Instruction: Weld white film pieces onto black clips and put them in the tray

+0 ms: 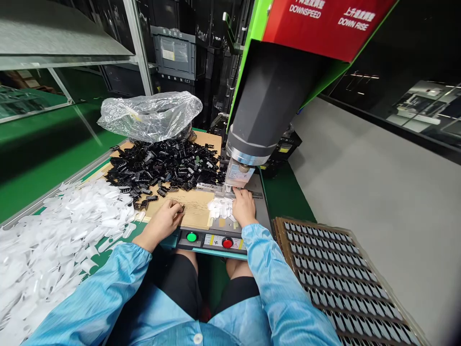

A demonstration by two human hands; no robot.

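My left hand (166, 218) is closed in a pinch over the cardboard, with a small black plastic part (183, 208) just showing at its fingertips. My right hand (245, 206) reaches to the metal fixture (228, 190) under the press, its fingers bent and close together. Whatever those fingertips hold is hidden. Right above them is the metal press head (239, 174). Loose white plastic pieces (220, 208) lie beside my right hand. Beyond my left hand spreads a heap of black plastic clips (165, 163).
A large pile of white plastic pieces (68, 245) covers the table's left side. A clear plastic bag (151, 115) sits behind the black heap. Green (191, 237) and red (227, 242) buttons line the front edge. At right stands a tray (334, 278) filled with rows of parts.
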